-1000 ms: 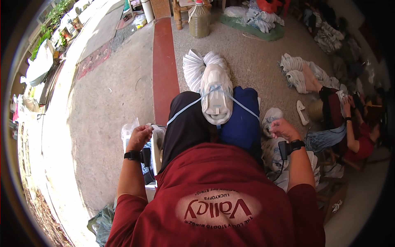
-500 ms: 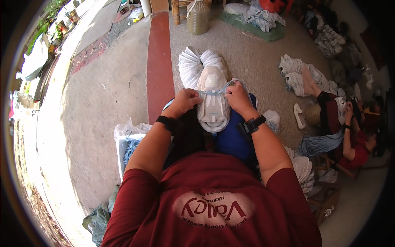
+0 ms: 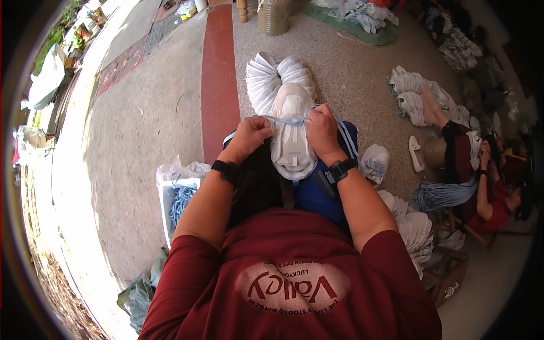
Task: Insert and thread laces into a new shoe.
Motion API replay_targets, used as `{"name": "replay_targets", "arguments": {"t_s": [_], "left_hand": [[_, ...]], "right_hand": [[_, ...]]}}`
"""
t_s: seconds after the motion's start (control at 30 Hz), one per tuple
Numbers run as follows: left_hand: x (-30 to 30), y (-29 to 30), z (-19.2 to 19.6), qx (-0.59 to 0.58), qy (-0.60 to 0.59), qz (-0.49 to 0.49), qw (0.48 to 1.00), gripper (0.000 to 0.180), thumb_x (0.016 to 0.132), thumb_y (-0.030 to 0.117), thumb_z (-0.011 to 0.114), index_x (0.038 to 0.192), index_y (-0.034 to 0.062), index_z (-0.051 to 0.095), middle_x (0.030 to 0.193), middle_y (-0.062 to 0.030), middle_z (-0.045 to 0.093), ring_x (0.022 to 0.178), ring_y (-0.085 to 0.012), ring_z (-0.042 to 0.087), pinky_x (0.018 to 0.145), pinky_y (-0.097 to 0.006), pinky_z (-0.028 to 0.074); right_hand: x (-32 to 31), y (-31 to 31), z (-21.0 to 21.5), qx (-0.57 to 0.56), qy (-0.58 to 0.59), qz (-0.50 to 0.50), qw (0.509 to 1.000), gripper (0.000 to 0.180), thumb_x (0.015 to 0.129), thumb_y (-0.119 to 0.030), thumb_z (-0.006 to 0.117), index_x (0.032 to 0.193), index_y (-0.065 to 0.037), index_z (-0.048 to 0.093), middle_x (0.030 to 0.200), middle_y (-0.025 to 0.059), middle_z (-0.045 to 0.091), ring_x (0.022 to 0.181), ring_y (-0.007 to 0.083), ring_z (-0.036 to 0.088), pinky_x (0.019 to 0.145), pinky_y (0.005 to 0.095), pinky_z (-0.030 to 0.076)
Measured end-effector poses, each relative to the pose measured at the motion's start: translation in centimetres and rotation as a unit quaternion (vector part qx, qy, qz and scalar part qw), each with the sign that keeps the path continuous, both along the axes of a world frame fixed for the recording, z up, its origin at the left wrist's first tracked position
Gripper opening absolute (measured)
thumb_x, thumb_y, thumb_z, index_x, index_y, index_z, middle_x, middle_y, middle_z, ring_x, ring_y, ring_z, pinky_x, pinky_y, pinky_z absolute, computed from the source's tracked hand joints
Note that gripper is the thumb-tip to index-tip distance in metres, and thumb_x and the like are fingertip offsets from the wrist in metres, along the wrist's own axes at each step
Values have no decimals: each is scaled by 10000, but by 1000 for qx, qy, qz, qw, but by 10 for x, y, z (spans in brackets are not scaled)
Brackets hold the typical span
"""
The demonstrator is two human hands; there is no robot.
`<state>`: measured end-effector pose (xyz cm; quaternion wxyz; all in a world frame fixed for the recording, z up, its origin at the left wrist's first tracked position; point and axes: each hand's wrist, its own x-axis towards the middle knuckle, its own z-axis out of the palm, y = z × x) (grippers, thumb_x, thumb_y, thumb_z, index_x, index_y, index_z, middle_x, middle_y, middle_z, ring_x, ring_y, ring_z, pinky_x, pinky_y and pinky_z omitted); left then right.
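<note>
A white shoe upper (image 3: 293, 152) rests across my knees, its toe pointing away from me. Over its middle runs a light blue shoelace (image 3: 290, 122), looped or crossed at the centre; I cannot make out which. My left hand (image 3: 251, 136) pinches the lace at the upper's left side. At the right side my right hand (image 3: 323, 133) grips the lace in closed fingers, and loose lace trails from it over my blue-covered right knee. Just beyond the toe, a fanned stack of white uppers (image 3: 263, 85) lies on the floor.
Left of my legs stands a white box (image 3: 165, 218) holding blue laces (image 3: 182, 199). At my right are a bagged white bundle (image 3: 374, 163) and piled white uppers (image 3: 413, 229). Another person (image 3: 493, 198) sits farther right, near a white shoe (image 3: 416, 153). A jug (image 3: 273, 17) stands ahead.
My right hand has moved slightly inward and my left slightly outward, both still on the lace. The view has shifted a little, so the floor things ahead sit higher in it.
</note>
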<state>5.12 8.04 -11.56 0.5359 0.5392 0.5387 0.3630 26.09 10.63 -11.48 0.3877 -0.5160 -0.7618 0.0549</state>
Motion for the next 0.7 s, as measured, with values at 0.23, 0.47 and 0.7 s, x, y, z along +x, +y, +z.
{"name": "replay_targets", "arguments": {"t_s": [0.23,0.47,0.7], "left_hand": [[8,-4,10,19,-20,44,999,138,812,145,645,703,85,585,594,67,495,512,-19,416,448,-179,312],[14,-1,10,-39,-104,70,991,88,812,121,634,760,51,631,663,0,613,557,-43,528,454,-170,343],[25,11,-6,29,47,99,994,133,749,155,664,718,27,647,643,-75,625,567,-156,576,522,-285,431]], "right_hand": [[-4,9,-5,-156,158,-30,975,159,708,-87,638,612,-3,543,572,159,564,542,338,553,541,396,441],[-15,-31,15,-89,-118,-43,988,95,746,-76,570,781,12,575,786,177,585,850,333,571,710,407,470],[-17,-24,-6,-38,-43,-53,997,115,734,-31,524,787,30,606,821,191,588,842,349,564,756,401,469]]}}
